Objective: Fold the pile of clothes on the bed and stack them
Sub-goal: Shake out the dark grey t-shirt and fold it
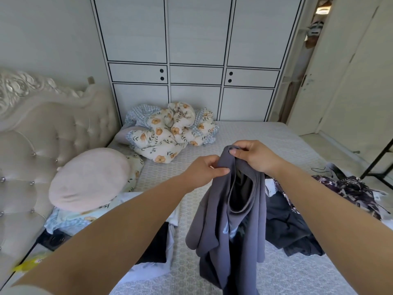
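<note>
Left hand [205,169] and right hand [254,155] pinch grey shirt [238,220] (hanging).

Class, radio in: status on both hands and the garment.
Left hand and right hand both pinch grey shirt at top, hanging above bed. Dark clothes pile waits right. Nothing obstructing.

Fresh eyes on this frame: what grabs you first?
The grey shirt held up mid-frame over the bed, its top edge pinched by the left hand and right hand. Next, the crumpled floral duvet at the far side by the wardrobe, and the dark clothes pile lying to the right.
</note>
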